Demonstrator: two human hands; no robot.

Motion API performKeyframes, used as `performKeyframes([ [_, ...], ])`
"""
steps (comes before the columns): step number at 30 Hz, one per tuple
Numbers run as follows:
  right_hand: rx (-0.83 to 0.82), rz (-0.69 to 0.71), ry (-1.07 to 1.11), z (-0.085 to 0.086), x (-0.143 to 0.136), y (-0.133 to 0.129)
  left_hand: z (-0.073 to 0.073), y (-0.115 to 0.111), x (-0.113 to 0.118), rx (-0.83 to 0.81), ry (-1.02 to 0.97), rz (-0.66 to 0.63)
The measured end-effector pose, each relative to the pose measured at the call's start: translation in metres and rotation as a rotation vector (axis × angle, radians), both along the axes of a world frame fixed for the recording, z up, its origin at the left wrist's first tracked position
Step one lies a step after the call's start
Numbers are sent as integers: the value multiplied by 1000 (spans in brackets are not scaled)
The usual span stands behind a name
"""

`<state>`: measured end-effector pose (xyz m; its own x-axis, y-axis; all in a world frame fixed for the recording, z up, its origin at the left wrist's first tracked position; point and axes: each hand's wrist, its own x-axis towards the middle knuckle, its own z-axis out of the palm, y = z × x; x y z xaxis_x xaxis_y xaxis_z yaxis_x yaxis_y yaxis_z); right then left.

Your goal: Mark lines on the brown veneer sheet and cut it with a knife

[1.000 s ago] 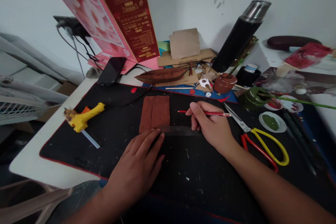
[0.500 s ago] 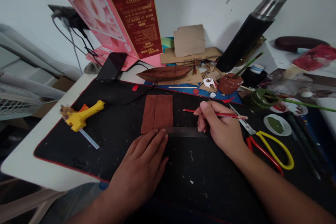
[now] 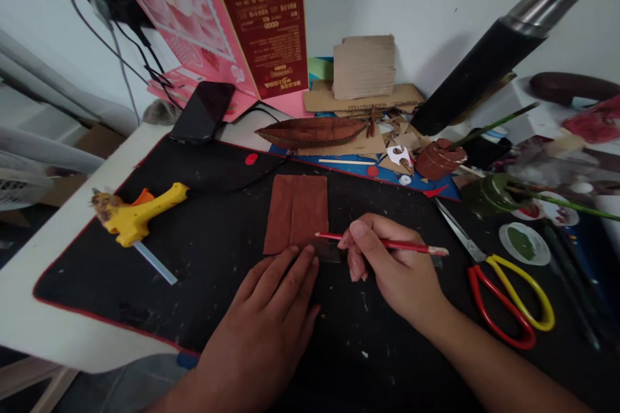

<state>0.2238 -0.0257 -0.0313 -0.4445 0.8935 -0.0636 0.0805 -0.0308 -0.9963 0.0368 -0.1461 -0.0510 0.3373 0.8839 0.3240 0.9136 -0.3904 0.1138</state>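
A reddish-brown painted rectangular piece (image 3: 296,210) lies flat on the black mat, with a faint line down its middle. My left hand (image 3: 274,316) rests flat, its fingertips along the piece's near edge and on a clear ruler-like strip (image 3: 333,254). Most of that strip is hidden under my hands. Held between the thumb and fingers of my right hand (image 3: 394,264) is a slim red pencil (image 3: 411,246). Its tip points left, over the lower right part of the brown piece; whether it touches cannot be told.
A yellow glue gun (image 3: 145,213) lies at left, scissors (image 3: 484,258) at right. Behind are a brown boat-shaped piece (image 3: 310,133), a phone (image 3: 203,111), cardboard scraps (image 3: 363,68) and a leaning black flask (image 3: 484,71). Paint jars (image 3: 438,159) with brushes stand at right.
My right hand has moved left and slightly nearer, bringing the pencil tip over the brown piece. My left hand stays beside the near edge. The view has shifted a little.
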Motion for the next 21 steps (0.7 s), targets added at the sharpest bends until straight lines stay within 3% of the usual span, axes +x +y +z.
performKeyframes([
  [21,106,99,-122,1,-1,2,5,3,-1,-5,-3,-5],
])
